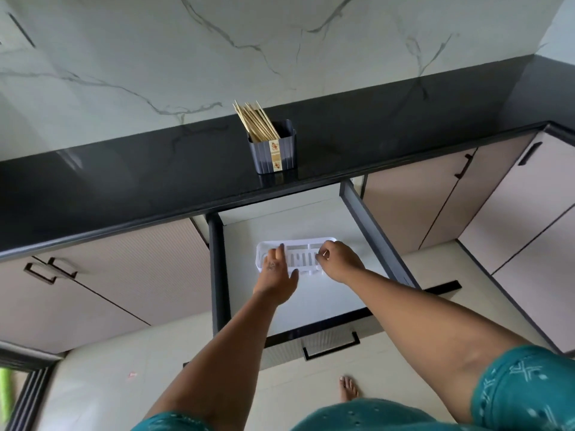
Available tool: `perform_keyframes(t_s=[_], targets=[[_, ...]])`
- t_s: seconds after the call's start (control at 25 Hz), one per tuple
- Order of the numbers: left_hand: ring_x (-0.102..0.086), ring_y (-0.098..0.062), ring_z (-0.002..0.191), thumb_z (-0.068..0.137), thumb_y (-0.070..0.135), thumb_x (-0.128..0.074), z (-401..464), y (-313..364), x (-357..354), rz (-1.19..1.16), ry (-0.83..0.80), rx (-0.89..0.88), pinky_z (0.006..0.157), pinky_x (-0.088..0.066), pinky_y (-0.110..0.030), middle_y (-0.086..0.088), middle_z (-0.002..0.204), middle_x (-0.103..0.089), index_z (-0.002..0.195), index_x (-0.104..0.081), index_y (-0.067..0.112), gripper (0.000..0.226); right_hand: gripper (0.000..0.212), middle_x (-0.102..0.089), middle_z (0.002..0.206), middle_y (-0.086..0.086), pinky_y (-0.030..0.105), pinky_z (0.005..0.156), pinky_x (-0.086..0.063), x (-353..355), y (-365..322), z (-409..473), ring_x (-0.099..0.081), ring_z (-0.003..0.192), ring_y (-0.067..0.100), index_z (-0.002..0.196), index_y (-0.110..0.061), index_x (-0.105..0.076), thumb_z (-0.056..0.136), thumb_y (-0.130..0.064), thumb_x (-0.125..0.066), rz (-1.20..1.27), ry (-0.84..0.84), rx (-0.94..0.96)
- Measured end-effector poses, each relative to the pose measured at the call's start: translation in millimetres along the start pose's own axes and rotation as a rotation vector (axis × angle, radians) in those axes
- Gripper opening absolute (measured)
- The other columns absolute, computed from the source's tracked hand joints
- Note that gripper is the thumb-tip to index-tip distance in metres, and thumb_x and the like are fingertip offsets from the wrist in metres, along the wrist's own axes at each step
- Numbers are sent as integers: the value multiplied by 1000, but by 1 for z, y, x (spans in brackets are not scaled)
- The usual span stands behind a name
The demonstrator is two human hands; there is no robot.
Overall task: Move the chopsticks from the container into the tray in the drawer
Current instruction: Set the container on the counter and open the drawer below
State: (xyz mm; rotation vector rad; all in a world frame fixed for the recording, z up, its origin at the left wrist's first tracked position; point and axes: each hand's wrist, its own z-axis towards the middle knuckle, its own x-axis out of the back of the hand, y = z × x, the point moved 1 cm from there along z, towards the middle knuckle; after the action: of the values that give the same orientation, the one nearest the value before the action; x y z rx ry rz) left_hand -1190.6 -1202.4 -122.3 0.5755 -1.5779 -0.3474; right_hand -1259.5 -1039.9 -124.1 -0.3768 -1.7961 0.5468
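White plastic tray (297,247) low in the open drawer (314,293), both hands on it: left hand (278,269) laid flat over the near-left end, fingers fairly straight; right hand (339,259) curled at the right rim, pinch uncertain. Bamboo chopsticks (255,122) upright in the dark container (273,150) near the bench (124,181) edge, none moved yet. Likely risks: light tray skidding on the smooth drawer floor; container tipping off the edge under a careless reach

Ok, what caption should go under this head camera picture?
Both hands, left and right, on the tray in the drawer; chopsticks wait in the container.
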Motion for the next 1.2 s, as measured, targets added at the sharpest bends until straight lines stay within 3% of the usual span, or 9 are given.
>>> perform_keyframes(t_s=[0.12,0.24,0.4,0.56,0.72,0.92,1.12,1.2], targets=[[-20,-34,144,96,14,-43,27,-23,-9,4,-35,214,117,-22,-40,-19,158,-16,151,-10,3,66,31,-60,123,6,26,77,-44,5,21,43,-61,104,26,117,-17,-58,92,-34,-58,155,-57,-131],[-6,-32,148,94,5,-35,52,-45,-20,33,-89,411,119,-15,-41,-17,162,0,153,-3,6,67,49,-57,132,10,27,76,-40,-5,44,77,-58,110,30,131,-11,-49,89,-35,-61,285,-103,-406],[-4,-32,149,92,3,-40,86,-62,-26,15,-88,525,119,-13,-41,-15,162,4,153,-2,6,71,52,-55,133,16,33,78,-47,-32,68,96,-58,113,33,138,-7,-40,92,-23,-57,207,-212,-516],[-20,-33,145,87,-4,-40,111,-77,-40,-83,-53,654,116,-22,-38,-18,159,-16,147,-20,1,63,50,-50,139,17,35,91,-49,-51,79,111,-54,121,34,144,-6,-34,95,-14,-44,63,-289,-468],[-46,-35,126,84,-5,-40,107,-80,-54,-123,35,751,99,-39,-37,-20,136,-47,132,-38,1,49,43,-52,134,17,35,83,-49,-52,76,125,-55,118,34,138,-7,-41,95,-11,-41,-16,-276,-429],[-54,-35,109,82,-7,-36,75,-80,-67,-149,84,798,78,-38,-33,-19,121,-57,122,-46,3,42,38,-56,133,14,33,94,-47,-46,74,137,-55,121,32,131,-8,-50,95,-14,-41,-63,-260,-405],[-53,-30,95,86,-2,-31,65,-85,-69,-225,74,760,75,-40,-33,-18,116,-60,125,-46,9,44,39,-57,131,15,34,83,-52,-46,76,139,-57,117,33,130,-6,-52,94,-12,-39,-34,-283,-486],[-53,-34,107,89,2,-34,69,-84,-65,-213,67,757,81,-43,-36,-19,123,-57,130,-44,7,43,44,-56,133,16,35,84,-52,-45,72,138,-56,119,34,137,-7,-46,94,-14,-42,25,-253,-524]])
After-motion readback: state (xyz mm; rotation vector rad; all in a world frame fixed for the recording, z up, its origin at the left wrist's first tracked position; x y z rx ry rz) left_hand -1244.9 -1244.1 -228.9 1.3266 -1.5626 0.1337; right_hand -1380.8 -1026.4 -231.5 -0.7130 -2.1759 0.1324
